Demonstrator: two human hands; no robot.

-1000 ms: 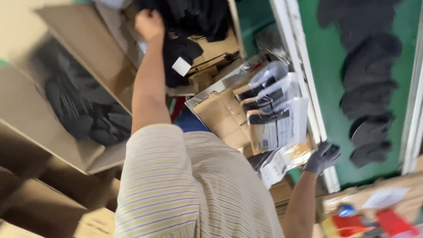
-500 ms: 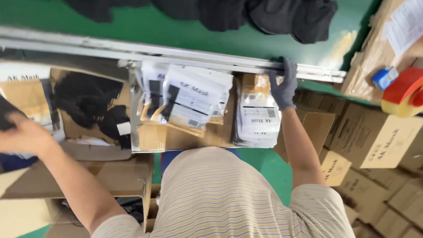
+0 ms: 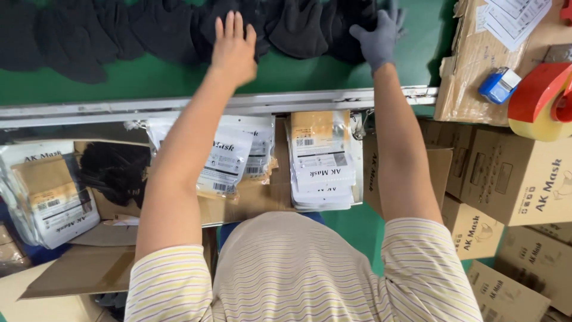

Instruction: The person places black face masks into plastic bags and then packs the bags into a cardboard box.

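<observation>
- A stack of clear pouches with tan inserts lies at the far left, below the metal rail that edges the green belt.
- Just right of it, an open carton holds a heap of black masks.
- On the belt, a row of black masks runs along its far edge, from the left corner to past the middle.
- The bare left hand stretches over the belt, fingers straight and slightly apart, palm down; its fingertips reach the near edge of the black row, and it clasps nothing.
- Below the rail, between the two forearms, lie white printed pouches and a neat stack of pouches on cardboard.
- The right hand, in a grey glove, lies with spread fingers on the dark masks at the row's right end; whether it pinches one I cannot tell.
- At the belt's right edge, on a cardboard box, sit a small blue object and a red tape dispenser.
</observation>
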